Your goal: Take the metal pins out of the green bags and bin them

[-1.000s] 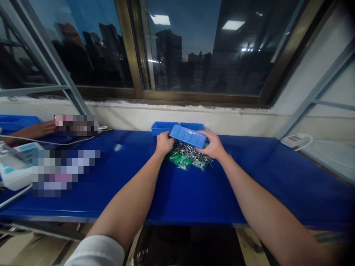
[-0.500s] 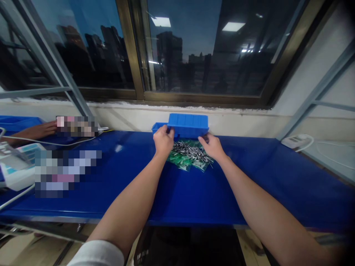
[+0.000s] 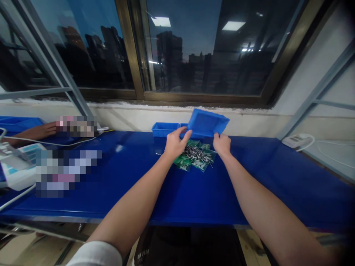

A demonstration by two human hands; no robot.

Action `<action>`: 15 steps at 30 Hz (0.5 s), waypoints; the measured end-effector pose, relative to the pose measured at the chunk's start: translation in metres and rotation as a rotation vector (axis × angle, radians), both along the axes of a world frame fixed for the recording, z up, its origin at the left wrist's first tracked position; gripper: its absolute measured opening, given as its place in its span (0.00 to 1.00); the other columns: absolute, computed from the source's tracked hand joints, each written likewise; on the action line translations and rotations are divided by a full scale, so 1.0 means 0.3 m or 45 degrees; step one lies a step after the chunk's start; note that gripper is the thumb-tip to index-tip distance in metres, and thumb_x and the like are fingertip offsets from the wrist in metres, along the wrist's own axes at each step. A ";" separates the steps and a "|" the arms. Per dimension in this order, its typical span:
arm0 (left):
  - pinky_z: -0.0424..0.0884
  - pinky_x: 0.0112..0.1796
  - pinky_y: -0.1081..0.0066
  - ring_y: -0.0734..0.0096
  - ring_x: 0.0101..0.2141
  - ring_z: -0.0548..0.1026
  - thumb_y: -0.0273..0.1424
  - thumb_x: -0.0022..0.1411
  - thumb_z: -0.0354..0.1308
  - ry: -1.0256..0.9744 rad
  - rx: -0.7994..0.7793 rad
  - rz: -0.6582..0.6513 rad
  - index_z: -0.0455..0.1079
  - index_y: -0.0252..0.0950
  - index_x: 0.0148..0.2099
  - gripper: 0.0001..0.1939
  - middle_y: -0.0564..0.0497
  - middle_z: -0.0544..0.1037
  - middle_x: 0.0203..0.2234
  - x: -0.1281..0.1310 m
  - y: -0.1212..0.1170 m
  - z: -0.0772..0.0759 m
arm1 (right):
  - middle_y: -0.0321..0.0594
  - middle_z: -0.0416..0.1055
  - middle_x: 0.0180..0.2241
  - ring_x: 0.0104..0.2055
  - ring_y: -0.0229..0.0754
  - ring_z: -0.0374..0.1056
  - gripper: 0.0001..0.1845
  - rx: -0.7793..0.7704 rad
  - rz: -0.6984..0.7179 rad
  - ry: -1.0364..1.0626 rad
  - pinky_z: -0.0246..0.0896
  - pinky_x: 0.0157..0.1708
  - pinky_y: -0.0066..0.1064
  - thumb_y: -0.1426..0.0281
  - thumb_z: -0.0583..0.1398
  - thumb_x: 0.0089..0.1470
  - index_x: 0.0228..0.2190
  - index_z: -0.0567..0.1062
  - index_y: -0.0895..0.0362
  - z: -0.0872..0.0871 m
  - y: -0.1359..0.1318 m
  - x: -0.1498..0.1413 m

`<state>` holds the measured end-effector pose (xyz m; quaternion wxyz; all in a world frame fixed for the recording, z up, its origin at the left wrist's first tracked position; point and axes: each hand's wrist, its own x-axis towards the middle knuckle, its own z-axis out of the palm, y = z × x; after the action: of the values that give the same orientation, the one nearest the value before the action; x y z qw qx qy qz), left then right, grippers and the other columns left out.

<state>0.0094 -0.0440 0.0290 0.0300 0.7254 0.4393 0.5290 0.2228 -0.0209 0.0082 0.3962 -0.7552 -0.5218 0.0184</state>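
Note:
A blue plastic bin [image 3: 208,121] is held up and tilted over the table, its inside facing me. My right hand [image 3: 222,144] is closed on its lower right edge. My left hand [image 3: 176,143] grips the lower left corner between thumb and fingers; the exact contact is partly hidden. Right below the bin lies a loose pile of thin, shiny metal pieces like nails or rivets [image 3: 199,154]. It rests on small clear packets with green in them [image 3: 183,162], partly covered by my left hand.
Behind, another blue bin [image 3: 165,129] stands against the wall, with part of one more beside it. On the blue table's [image 3: 194,195] left are a white device with a keypad [image 3: 20,166] and another person's hand [image 3: 47,129]. A power strip [image 3: 295,141] lies far right.
Both hands have moved right with the bin. It has turned from showing its ribbed outside to showing its inside. More of the bins behind and a stray metal piece at left now show.

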 end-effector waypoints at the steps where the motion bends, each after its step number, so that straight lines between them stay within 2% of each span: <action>1: 0.69 0.45 0.69 0.66 0.43 0.76 0.42 0.64 0.52 0.013 -0.023 -0.031 0.71 0.36 0.49 0.19 0.47 0.78 0.41 0.002 -0.002 0.000 | 0.61 0.74 0.34 0.41 0.56 0.69 0.25 -0.020 -0.048 0.073 0.58 0.41 0.38 0.62 0.46 0.55 0.29 0.78 0.63 -0.001 0.009 0.016; 3: 0.69 0.47 0.68 0.65 0.45 0.75 0.41 0.64 0.50 0.065 -0.072 -0.038 0.70 0.35 0.50 0.19 0.47 0.77 0.44 -0.005 0.006 -0.007 | 0.61 0.74 0.35 0.43 0.57 0.69 0.25 -0.035 -0.142 0.210 0.59 0.42 0.39 0.63 0.47 0.54 0.31 0.79 0.65 -0.004 0.026 0.052; 6: 0.68 0.48 0.66 0.62 0.45 0.74 0.40 0.64 0.51 0.172 -0.144 0.037 0.71 0.35 0.48 0.18 0.46 0.77 0.44 -0.034 0.043 -0.031 | 0.60 0.74 0.35 0.45 0.58 0.68 0.26 -0.030 -0.309 0.402 0.60 0.44 0.40 0.61 0.48 0.53 0.35 0.78 0.66 -0.007 0.039 0.106; 10: 0.67 0.49 0.66 0.62 0.45 0.74 0.38 0.62 0.52 0.275 -0.241 0.147 0.73 0.36 0.46 0.15 0.46 0.77 0.43 -0.073 0.097 -0.068 | 0.59 0.73 0.35 0.46 0.57 0.68 0.27 -0.024 -0.445 0.496 0.62 0.43 0.40 0.58 0.49 0.52 0.36 0.78 0.65 -0.012 0.030 0.153; 13: 0.67 0.48 0.65 0.61 0.45 0.74 0.37 0.61 0.52 0.336 -0.302 0.171 0.73 0.36 0.44 0.15 0.46 0.77 0.42 -0.087 0.115 -0.083 | 0.57 0.73 0.31 0.42 0.55 0.69 0.24 -0.025 -0.460 0.470 0.65 0.38 0.39 0.57 0.51 0.51 0.33 0.78 0.63 -0.020 0.017 0.166; 15: 0.67 0.48 0.66 0.61 0.45 0.74 0.37 0.60 0.52 0.368 -0.333 0.170 0.73 0.37 0.44 0.14 0.46 0.77 0.42 -0.090 0.118 -0.087 | 0.55 0.73 0.27 0.38 0.54 0.70 0.23 0.002 -0.372 0.436 0.65 0.34 0.38 0.58 0.51 0.51 0.33 0.78 0.62 -0.028 0.014 0.172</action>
<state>-0.0177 -0.0087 0.0030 0.0253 0.7529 0.5513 0.3585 0.2743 -0.0167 -0.0002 0.4780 -0.8084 -0.3320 0.0883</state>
